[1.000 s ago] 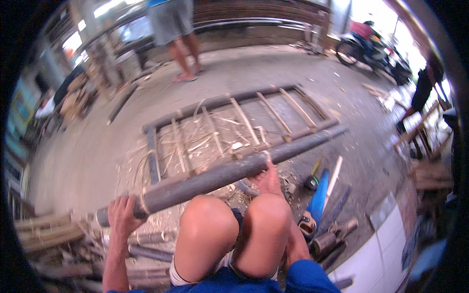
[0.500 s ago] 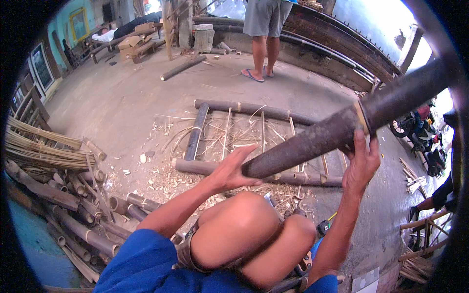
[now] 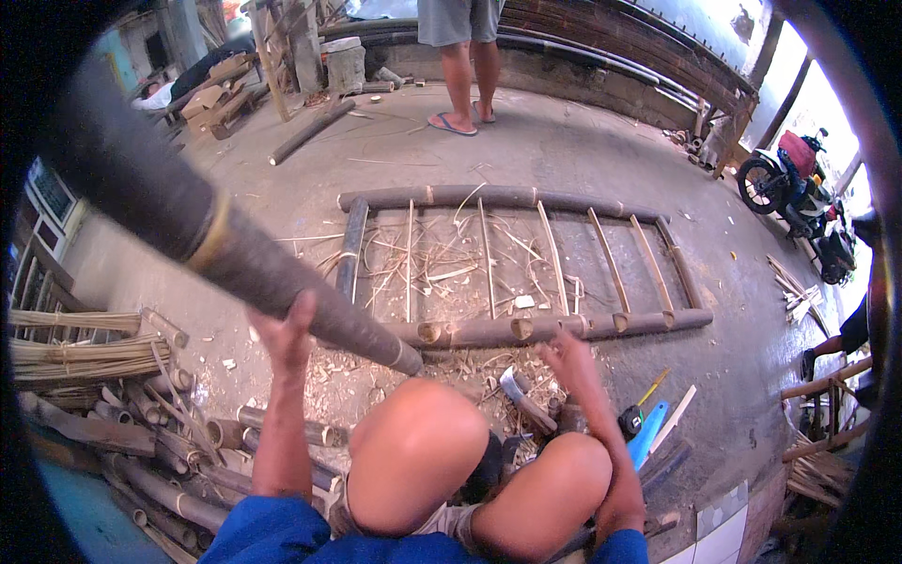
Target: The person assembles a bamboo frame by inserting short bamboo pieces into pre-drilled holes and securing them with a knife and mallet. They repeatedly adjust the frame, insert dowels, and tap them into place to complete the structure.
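A thick dark bamboo pole (image 3: 268,273) slants from the upper left down toward my knees. My left hand (image 3: 284,336) grips it from beneath, its thumb against the pole's side. My right hand (image 3: 569,361) is off the pole, holding nothing I can see, with fingers loosely bent and partly apart. It hovers by the near rail of a ladder-like bamboo frame (image 3: 564,325) lying on the floor. Holes are cut in that rail, and thin slats span to the far rail. Below my right hand lies a curved-bladed knife (image 3: 534,410) with a wooden handle.
Right of my knee are a tape measure (image 3: 630,419) and a long blue object (image 3: 648,434). Cut bamboo pieces (image 3: 174,493) and bundled strips (image 3: 85,362) crowd the left. Shavings litter the floor. Beyond the frame stands a person (image 3: 458,66); a motorcycle (image 3: 794,193) is at right.
The pole has swung from pointing up right to pointing up left. My right hand has let go and dropped lower. My left hand has moved left, still on the pole.
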`<state>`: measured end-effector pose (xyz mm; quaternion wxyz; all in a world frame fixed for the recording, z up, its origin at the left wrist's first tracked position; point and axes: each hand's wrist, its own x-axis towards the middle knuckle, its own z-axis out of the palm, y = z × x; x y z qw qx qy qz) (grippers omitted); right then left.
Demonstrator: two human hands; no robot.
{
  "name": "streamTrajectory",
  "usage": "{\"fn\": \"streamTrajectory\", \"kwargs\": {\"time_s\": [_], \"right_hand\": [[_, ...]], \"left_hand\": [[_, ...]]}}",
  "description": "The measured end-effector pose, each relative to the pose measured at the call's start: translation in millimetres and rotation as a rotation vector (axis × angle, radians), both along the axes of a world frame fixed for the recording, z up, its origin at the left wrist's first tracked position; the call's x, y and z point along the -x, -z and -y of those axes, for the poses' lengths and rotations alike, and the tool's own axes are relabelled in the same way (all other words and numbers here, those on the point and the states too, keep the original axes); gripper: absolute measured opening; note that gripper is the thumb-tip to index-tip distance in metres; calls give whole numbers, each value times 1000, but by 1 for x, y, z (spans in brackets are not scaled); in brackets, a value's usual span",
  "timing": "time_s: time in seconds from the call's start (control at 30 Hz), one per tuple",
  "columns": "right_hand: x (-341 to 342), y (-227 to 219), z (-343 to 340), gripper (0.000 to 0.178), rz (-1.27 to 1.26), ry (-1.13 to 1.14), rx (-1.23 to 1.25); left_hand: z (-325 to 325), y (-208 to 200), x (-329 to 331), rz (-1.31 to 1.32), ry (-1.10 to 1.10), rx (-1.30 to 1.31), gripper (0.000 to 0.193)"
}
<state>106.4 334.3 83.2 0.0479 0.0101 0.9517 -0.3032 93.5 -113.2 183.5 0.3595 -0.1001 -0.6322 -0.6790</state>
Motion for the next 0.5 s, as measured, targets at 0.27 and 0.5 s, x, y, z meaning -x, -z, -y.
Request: {"fn": "streamTrajectory", "kwargs": {"time_s": [0.27,0.5], "right_hand": [[39,157,14,90,-50,-194,-451],[86,177,12,99,-142,-423,-646]], "left_hand": [[40,9,-14,39,-137,-45,72],[60,19,-18,70,-88,-186,88]]}}
